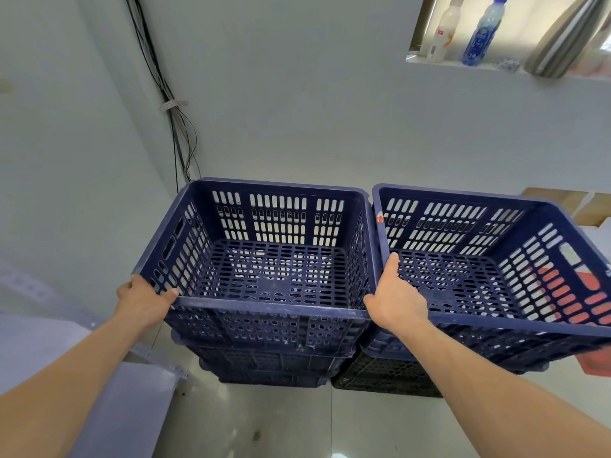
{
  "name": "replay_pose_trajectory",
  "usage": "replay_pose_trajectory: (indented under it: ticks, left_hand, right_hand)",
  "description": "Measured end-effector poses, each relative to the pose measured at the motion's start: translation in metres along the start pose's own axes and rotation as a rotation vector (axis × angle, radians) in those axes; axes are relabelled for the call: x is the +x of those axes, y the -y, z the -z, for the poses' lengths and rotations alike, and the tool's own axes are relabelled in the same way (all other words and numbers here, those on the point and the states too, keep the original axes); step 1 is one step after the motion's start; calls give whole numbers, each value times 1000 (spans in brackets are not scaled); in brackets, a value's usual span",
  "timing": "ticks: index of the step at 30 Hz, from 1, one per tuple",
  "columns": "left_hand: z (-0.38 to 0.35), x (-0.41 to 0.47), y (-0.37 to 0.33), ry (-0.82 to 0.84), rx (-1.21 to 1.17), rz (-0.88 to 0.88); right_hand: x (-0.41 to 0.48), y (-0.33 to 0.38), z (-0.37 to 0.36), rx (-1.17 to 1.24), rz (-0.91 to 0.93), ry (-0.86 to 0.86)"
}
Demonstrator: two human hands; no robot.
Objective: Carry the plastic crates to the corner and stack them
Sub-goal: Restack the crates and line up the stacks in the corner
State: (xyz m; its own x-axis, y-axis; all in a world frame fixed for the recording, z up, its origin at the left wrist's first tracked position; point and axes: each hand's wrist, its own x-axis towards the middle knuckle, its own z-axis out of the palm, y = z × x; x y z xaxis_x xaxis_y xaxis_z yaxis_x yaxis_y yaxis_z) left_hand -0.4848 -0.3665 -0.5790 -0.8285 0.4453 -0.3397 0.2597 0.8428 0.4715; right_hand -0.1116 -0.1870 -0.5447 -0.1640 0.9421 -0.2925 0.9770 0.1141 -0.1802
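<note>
Two stacks of slotted plastic crates stand side by side in the room's corner. The top blue crate (pixel 264 259) of the left stack is empty. My left hand (pixel 145 299) grips its near left corner, thumb over the rim. My right hand (pixel 396 299) holds its near right corner, fingers lying between it and the neighbouring blue crate (pixel 496 256). More blue crates (pixel 264 365) sit beneath the left one. A black crate (pixel 383 375) lies under the right stack.
Black cables (pixel 175 127) run down the wall in the corner. A window ledge (pixel 463 62) at the upper right holds two bottles. Something red (pixel 591 361) shows behind the right crate. Cardboard boxes (pixel 568 203) stand at the far right. A grey shelf (pixel 99 375) is at my left.
</note>
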Motion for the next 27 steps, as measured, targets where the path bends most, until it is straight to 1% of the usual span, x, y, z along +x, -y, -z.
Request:
replay_pose_trajectory:
  ticks: [17, 21, 24, 27]
  left_hand:
    - [3, -8, -6, 18, 64, -8]
    - [2, -5, -5, 1, 155, -9]
    - [1, -8, -9, -30, 251, -46]
    - [-2, -13, -15, -7, 313, -80]
  right_hand:
    - [1, -3, 2, 24, 26, 23]
    - [1, -6, 7, 46, 47, 84]
    - [0, -7, 9, 48, 57, 110]
    - [1, -10, 7, 51, 71, 124]
